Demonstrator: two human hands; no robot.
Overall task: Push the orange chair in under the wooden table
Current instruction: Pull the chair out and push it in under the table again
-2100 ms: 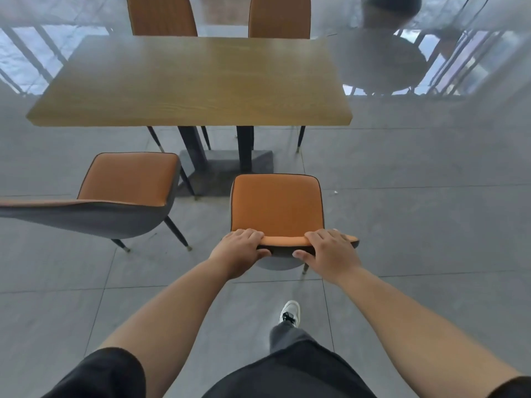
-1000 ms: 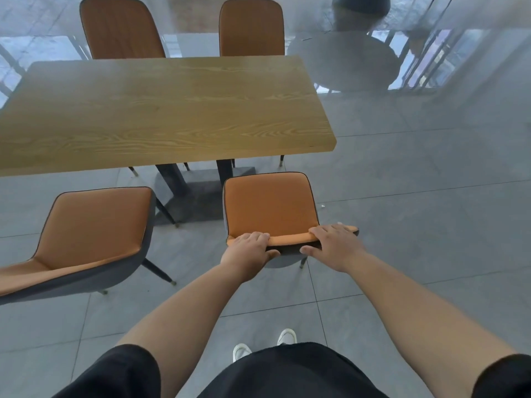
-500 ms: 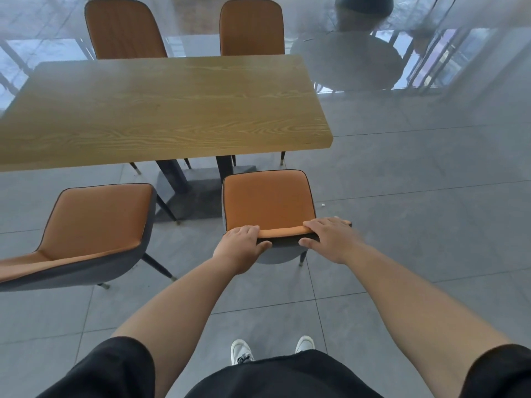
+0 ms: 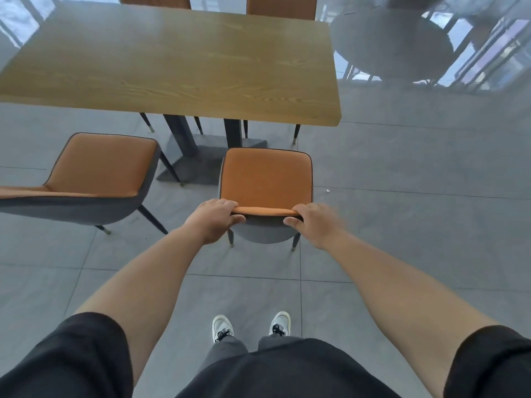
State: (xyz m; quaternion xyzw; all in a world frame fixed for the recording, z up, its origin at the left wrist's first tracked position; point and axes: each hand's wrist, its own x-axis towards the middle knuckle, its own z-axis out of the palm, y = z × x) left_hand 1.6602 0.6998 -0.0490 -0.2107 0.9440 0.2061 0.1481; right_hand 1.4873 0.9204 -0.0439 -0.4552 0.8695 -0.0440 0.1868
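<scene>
The orange chair with a grey shell stands on the tiled floor just in front of the wooden table, its seat a short gap short of the table's near edge. My left hand grips the left end of the backrest's top rim. My right hand grips the right end. Both arms are stretched forward. The chair's front legs are hidden by the seat.
A second orange chair stands to the left, turned aside. Two more orange chairs are at the table's far side. The table's dark pedestal base sits ahead of the chair. A round grey table is far right.
The chair has slid forward toward the table's edge, and I have stepped after it with both feet now side by side. Both hands keep their hold on the backrest.
</scene>
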